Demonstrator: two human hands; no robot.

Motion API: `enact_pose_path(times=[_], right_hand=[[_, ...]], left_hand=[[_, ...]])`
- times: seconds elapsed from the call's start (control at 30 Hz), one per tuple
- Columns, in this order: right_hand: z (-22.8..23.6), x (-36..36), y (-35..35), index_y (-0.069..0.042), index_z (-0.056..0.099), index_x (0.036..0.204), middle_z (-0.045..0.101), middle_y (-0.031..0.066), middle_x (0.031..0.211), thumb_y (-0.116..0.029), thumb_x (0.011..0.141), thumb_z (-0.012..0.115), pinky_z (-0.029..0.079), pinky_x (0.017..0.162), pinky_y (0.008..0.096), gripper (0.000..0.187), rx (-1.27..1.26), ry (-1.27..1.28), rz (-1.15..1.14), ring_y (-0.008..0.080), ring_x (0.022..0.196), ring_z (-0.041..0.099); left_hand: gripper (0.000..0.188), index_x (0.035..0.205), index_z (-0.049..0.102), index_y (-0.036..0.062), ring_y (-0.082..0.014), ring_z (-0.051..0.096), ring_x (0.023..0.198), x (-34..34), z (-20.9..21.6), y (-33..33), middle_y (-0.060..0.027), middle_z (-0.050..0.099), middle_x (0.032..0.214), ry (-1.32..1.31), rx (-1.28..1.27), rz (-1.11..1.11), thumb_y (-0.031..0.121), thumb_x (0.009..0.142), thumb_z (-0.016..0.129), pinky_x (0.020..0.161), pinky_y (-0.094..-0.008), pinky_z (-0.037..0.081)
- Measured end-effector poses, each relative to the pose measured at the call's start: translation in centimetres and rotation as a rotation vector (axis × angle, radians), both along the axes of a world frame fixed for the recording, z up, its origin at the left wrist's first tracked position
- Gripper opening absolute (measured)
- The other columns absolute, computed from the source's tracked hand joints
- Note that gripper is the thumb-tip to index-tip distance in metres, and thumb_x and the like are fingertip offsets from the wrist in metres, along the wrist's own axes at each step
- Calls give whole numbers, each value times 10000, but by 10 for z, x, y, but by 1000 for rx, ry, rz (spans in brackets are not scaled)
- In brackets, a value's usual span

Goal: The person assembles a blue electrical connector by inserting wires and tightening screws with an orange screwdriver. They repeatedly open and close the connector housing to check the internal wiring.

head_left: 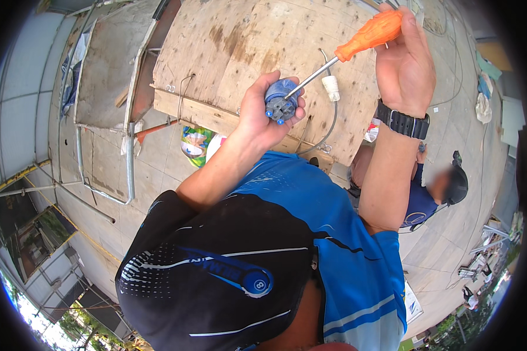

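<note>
My left hand (256, 114) is closed around a blue round electrical connector (279, 89), whose dark core with several small holes or terminals faces up. In my right hand (411, 73), the fingers are curled over the end of an orange-handled screwdriver (370, 36). Its metal shaft slants down to the left, and the tip meets the connector, though the exact contact point is too small to make out. Just right of the connector, a white cable connector (330, 88) on a grey cable (333, 120) lies on the plywood top (216, 76).
A wheelbarrow-like metal cart (108, 64) with a tubular frame stands at the left. Beside the plywood's near edge lies a colourful bag (196, 144). A co-worker (421, 202) in a dark cap is close on my right. Metal parts (488, 243) lie farther right on the floor.
</note>
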State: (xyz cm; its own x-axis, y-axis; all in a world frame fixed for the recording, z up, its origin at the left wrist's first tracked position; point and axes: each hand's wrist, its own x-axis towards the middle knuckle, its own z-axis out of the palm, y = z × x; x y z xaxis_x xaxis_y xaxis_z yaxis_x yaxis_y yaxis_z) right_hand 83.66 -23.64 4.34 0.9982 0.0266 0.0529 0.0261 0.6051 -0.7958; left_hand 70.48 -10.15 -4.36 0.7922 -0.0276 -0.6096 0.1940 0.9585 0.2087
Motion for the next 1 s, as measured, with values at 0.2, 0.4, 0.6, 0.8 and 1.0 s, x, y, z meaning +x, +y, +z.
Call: enact_pose_path(times=[0.2,0.4,0.6,0.8,1.0], right_hand=[[-10,12,-18,-21,581,1075,629,73,965,-183,971,516,448,851,331,203,-5,-176,295,181,897,575],[-6,17,-20,-36,584,1059,622,50,946,-169,971,519,460,823,324,172,-103,-83,306,172,878,579],[-33,33,-31,-51,602,1057,627,47,952,-172,948,545,458,848,317,172,-52,-73,296,167,904,579],[-19,26,-26,-48,615,1031,628,53,952,-203,957,541,455,855,321,187,-68,40,324,174,914,580],[-26,30,-23,-40,616,1021,640,67,971,-232,973,520,448,868,318,220,-44,-29,368,176,919,579]], left_hand=[[337,968,575,-33,-242,601,710,-7,-4,1,-150,615,872,18,-51,-31,293,937,496,580,-319,515],[340,973,573,-39,-235,599,716,-9,-5,-2,-148,610,874,48,-78,-23,289,938,491,583,-315,515],[343,996,570,-40,-238,601,716,-10,-8,0,-148,607,871,10,-83,-26,288,938,486,585,-316,515],[351,1000,570,-43,-236,597,721,-10,-14,0,-148,606,876,26,-76,-6,291,938,481,591,-312,513],[354,1000,569,-44,-237,593,726,-11,-13,2,-145,604,882,50,-81,0,293,935,482,596,-312,509]])
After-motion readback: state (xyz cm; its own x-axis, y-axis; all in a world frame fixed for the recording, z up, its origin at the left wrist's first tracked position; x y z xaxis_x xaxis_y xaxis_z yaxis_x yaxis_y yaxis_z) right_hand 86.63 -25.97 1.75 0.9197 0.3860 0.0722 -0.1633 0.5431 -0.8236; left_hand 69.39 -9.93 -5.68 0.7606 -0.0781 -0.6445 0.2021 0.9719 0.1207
